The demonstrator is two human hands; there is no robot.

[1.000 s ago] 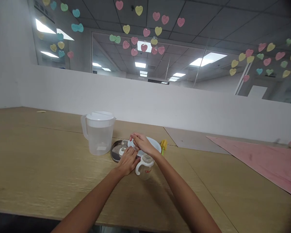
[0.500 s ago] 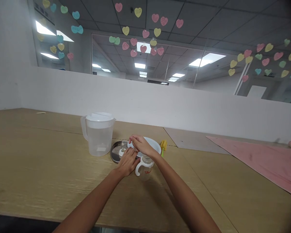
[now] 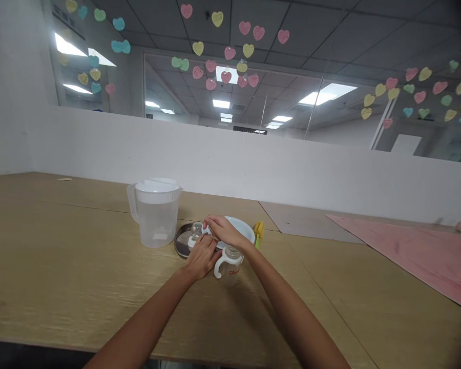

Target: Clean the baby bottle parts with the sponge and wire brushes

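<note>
My left hand [image 3: 203,254] reaches over the table, fingers bent around something mostly hidden between my hands. Against it from above presses my right hand [image 3: 223,230], its fingers curled. A small white rounded part [image 3: 205,228] shows at the right fingertips; its kind is unclear. Just right of my left hand stands a clear baby bottle [image 3: 230,274], upright and uncapped, with white handles and red lettering. To the left, a round steel tray [image 3: 181,245] bears a small clear piece with a white ring [image 3: 192,241]. Behind my hands lies a white dish [image 3: 243,228], partly covered.
A lidded plastic pitcher [image 3: 158,215] stands left of the tray. Right of the dish is a yellow brush [image 3: 258,230] with a green handle. A pink mat [image 3: 418,251] lies at the right, and a white wall [image 3: 230,164] with windows borders the table's back.
My hands stay together in almost the same place, with only a very slight shift of the right hand. The view has moved a little; the bottle, tray and pitcher stand as before.
</note>
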